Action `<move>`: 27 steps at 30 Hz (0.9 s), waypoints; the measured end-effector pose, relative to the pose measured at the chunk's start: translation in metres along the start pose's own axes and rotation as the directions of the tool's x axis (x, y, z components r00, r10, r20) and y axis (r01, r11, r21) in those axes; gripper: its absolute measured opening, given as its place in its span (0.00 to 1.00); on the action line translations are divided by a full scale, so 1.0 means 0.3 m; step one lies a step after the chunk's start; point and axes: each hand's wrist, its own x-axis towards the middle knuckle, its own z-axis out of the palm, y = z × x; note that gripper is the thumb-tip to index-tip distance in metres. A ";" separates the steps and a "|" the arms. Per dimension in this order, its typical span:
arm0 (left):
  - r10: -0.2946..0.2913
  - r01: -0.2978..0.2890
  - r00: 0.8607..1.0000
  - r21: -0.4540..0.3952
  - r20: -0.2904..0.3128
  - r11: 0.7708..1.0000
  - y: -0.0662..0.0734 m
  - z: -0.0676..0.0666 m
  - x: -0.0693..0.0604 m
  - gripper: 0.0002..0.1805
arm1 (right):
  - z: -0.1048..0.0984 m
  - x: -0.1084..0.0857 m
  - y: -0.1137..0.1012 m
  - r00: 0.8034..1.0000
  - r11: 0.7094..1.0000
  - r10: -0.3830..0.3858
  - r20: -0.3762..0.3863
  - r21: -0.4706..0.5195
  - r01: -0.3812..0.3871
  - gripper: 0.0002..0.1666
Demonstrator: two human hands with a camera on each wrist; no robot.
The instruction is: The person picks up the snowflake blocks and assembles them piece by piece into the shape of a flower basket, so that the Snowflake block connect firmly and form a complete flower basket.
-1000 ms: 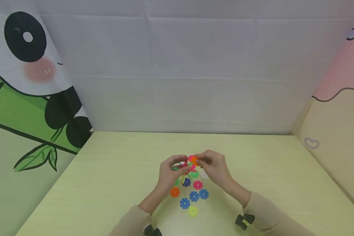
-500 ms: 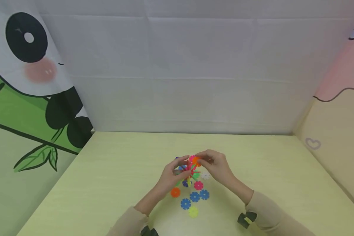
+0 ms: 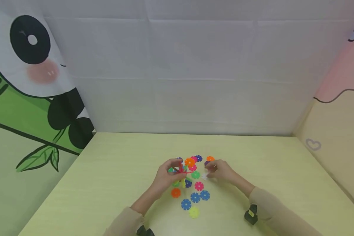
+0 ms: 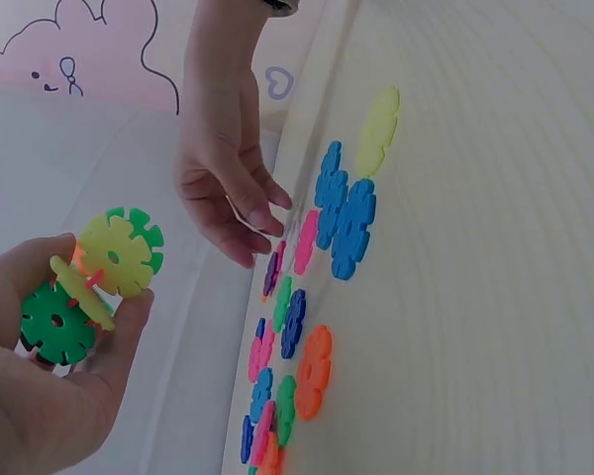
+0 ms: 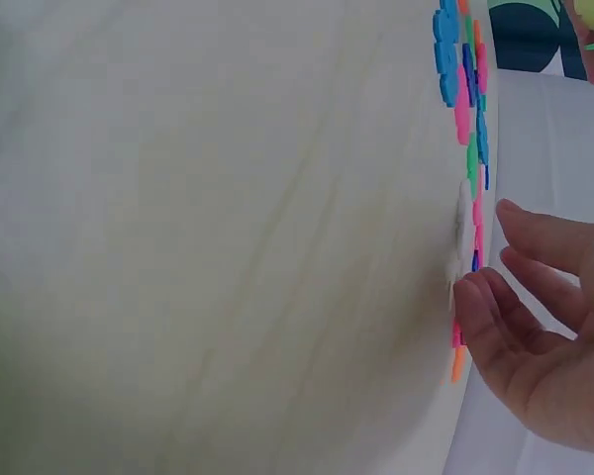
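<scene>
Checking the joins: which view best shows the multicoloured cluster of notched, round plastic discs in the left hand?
Left wrist: the disc cluster appears large, though the left hand covers part. The head view shows it small, partly hidden; the right wrist view, only a cropped portion.

Bare tabletop [image 3: 224, 213] is stretching left and right of the yellow slotted disc [image 3: 194, 212] toward the left sleeve [image 3: 124, 223] and right sleeve [image 3: 278, 213]. Just beyond that disc, three blue slotted discs [image 3: 195, 197] are crowding the way; farther beyond it, the left hand [image 3: 164, 177], gripping joined slotted discs [image 4: 82, 294], and right hand [image 3: 222, 171] are flanking a disc-strewn gap.
</scene>
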 end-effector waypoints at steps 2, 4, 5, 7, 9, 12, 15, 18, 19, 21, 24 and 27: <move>0.000 0.000 1.000 -0.004 -0.005 1.000 0.002 0.001 0.000 0.27 | 0.011 0.008 0.018 1.000 0.999 0.020 0.023 -0.035 -0.019 0.18; -0.004 0.004 1.000 -0.005 -0.016 1.000 0.002 0.003 0.000 0.28 | 0.021 0.015 0.025 0.999 0.998 0.014 0.035 -0.058 -0.012 0.19; -0.005 0.005 1.000 -0.006 -0.021 1.000 0.002 0.004 0.000 0.28 | 0.025 0.017 0.027 0.999 0.998 0.007 0.040 -0.067 -0.004 0.19; -0.015 0.014 0.999 -0.023 -0.028 1.000 0.004 0.007 0.000 0.29 | 0.034 0.020 0.024 0.999 0.997 0.003 0.054 -0.077 0.001 0.18; -0.021 0.019 0.999 -0.044 -0.029 0.999 0.009 0.010 -0.001 0.29 | 0.041 0.024 0.022 0.998 0.996 0.012 0.067 -0.088 -0.006 0.17; -0.027 0.025 0.999 -0.080 -0.023 0.996 0.019 0.017 -0.003 0.28 | 0.046 0.025 0.015 0.996 0.995 0.034 0.080 -0.101 -0.026 0.16; -0.024 0.021 1.000 -0.105 -0.019 0.994 0.027 0.022 -0.003 0.27 | 0.041 0.021 0.006 0.996 0.994 0.031 0.081 -0.106 -0.023 0.15; -0.023 0.019 0.999 -0.116 -0.026 0.993 0.028 0.022 -0.002 0.26 | 0.033 0.011 -0.004 0.997 0.993 0.013 0.074 -0.120 -0.004 0.16; -0.024 0.020 0.999 -0.114 -0.033 0.993 0.028 0.022 -0.002 0.25 | 0.031 0.008 -0.008 0.997 0.992 0.011 0.071 -0.123 -0.003 0.16; -0.025 0.020 0.999 -0.113 -0.045 0.993 0.024 0.020 0.000 0.25 | 0.026 -0.001 -0.014 0.998 0.991 0.010 0.063 -0.137 -0.002 0.16; -0.027 0.019 0.997 -0.122 -0.066 0.992 0.021 0.021 0.000 0.24 | 0.022 -0.016 -0.014 0.999 0.989 0.000 0.040 -0.149 0.006 0.16; -0.028 0.017 0.996 -0.143 -0.080 0.990 0.020 0.022 0.001 0.24 | 0.020 -0.033 -0.016 1.000 0.991 -0.021 0.002 -0.134 0.021 0.15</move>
